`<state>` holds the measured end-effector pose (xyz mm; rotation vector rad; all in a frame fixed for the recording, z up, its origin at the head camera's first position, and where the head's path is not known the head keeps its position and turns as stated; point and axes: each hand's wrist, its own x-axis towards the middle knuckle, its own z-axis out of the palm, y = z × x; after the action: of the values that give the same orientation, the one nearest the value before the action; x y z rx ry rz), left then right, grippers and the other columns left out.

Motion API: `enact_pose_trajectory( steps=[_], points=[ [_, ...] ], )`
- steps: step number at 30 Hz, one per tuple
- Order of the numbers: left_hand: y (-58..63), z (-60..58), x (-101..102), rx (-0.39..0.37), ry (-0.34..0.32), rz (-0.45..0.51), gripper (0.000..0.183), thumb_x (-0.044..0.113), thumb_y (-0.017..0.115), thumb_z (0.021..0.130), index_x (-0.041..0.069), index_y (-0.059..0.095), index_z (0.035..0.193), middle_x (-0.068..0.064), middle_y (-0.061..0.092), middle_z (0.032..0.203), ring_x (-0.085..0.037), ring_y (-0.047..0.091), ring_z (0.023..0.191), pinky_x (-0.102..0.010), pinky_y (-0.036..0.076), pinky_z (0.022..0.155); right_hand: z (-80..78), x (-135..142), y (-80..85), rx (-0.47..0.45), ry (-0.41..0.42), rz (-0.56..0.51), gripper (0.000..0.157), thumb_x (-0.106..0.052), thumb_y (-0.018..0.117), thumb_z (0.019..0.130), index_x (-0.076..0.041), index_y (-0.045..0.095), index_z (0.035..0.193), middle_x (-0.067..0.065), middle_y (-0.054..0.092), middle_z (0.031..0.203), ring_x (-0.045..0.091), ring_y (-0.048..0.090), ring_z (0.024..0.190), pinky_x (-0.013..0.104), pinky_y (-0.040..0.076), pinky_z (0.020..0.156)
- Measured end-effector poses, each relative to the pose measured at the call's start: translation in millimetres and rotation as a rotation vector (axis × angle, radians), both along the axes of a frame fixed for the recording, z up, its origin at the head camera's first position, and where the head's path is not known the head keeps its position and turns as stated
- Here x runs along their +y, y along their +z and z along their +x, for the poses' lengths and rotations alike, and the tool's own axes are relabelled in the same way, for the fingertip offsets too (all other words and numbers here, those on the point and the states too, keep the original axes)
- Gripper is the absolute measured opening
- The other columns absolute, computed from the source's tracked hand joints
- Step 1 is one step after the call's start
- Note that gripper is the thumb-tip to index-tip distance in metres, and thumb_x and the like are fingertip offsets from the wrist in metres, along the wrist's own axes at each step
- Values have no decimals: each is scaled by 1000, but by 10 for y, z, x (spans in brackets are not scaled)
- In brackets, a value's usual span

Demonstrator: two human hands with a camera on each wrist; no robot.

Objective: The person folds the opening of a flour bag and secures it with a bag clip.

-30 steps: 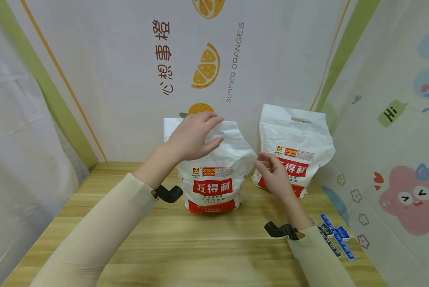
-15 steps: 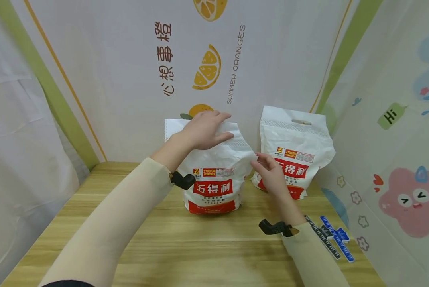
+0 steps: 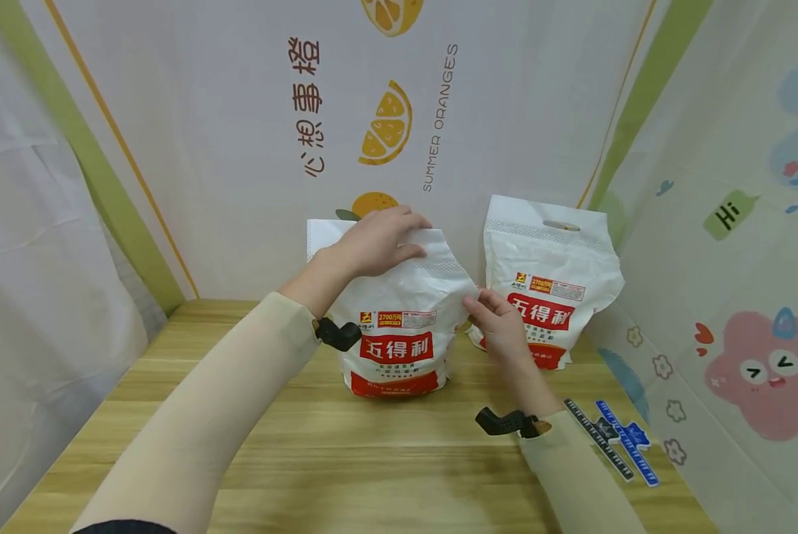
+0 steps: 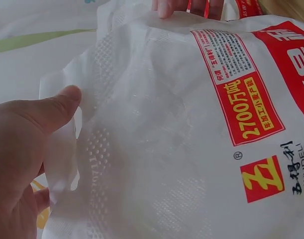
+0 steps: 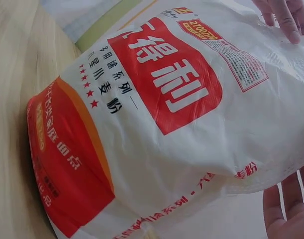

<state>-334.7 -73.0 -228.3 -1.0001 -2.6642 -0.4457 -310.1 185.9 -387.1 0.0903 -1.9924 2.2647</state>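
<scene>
A white flour bag with red print stands upright at the middle of the table. With my left hand I grip its top handle strip; the left wrist view shows the thumb in front of the strip and fingers behind it, beside the slot. My right hand pinches the bag's upper right corner between thumb and fingers. Fingers of that hand show behind the corner in the right wrist view.
A second, matching flour bag stands behind on the right, partly hidden by my right hand. Flat black and blue strips lie near the right edge of the wooden table. Printed curtains surround the table.
My left hand has moved slightly right along the bag's top and its thumb has come onto the strip. My right hand has moved left and closed on the bag's corner. The bag stays in place.
</scene>
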Motion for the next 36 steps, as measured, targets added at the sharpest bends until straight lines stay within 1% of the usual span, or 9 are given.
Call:
enact_pose_trajectory(
  steps=[2,4,7,11,16,19,24,31,36],
  points=[
    [-5,-2,-2,7,-11,15,34,28,70,109,13,71,140,-8,70,133,-30,67,122,-47,53,112,-1,-11,-7,11,-7,-33,10,-17,73,107,-17,76,117,-10,77,113,12,72,112,23,60,102],
    [-9,-2,-6,17,-18,26,27,26,68,111,12,73,132,-8,71,128,-29,67,117,-46,55,108,-2,-21,-12,22,-14,-55,7,-16,73,107,-20,77,111,-10,77,113,13,72,112,24,60,101],
    [-10,-3,-13,29,-24,34,20,25,65,112,11,75,123,-7,72,121,-27,68,111,-44,56,105,-3,-30,-19,35,-24,-64,8,-16,74,106,-23,78,105,-9,76,114,14,71,111,23,60,101],
    [-1,-3,-13,36,-18,47,18,24,64,113,13,76,118,-6,77,116,-26,70,110,-45,56,105,-2,-36,-26,54,-53,-60,11,-14,75,105,-24,80,102,-9,77,110,12,73,107,23,61,99],
    [6,13,-22,50,-8,61,17,25,64,112,15,78,115,-4,80,112,-26,72,106,-45,56,102,-2,-24,-38,74,-92,-20,6,-16,77,104,-18,81,108,-12,80,104,11,76,100,22,63,95],
    [-5,11,-31,64,-8,72,17,24,65,112,15,79,115,-4,80,112,-25,73,106,-45,57,101,3,-26,-47,95,-123,5,14,-18,79,103,-10,82,114,-11,80,104,11,75,98,22,63,93],
    [-9,17,-45,85,-4,90,16,24,67,111,15,80,115,-4,81,112,-25,74,106,-45,58,100,15,-47,-69,140,-198,57,28,-23,83,101,-3,81,121,-12,80,103,9,73,96,19,62,87],
    [20,42,-41,133,36,81,17,27,69,109,18,83,114,-1,83,114,-24,77,111,-46,59,102,33,-81,-81,211,-249,43,28,-18,86,97,2,82,118,-11,83,98,6,74,91,18,63,85],
    [44,61,-32,168,37,68,17,27,70,109,20,84,114,0,84,116,-23,77,112,-46,59,102,40,-80,-88,214,-261,47,26,-14,85,98,3,83,118,-15,82,96,4,75,92,17,63,86]
  ],
)
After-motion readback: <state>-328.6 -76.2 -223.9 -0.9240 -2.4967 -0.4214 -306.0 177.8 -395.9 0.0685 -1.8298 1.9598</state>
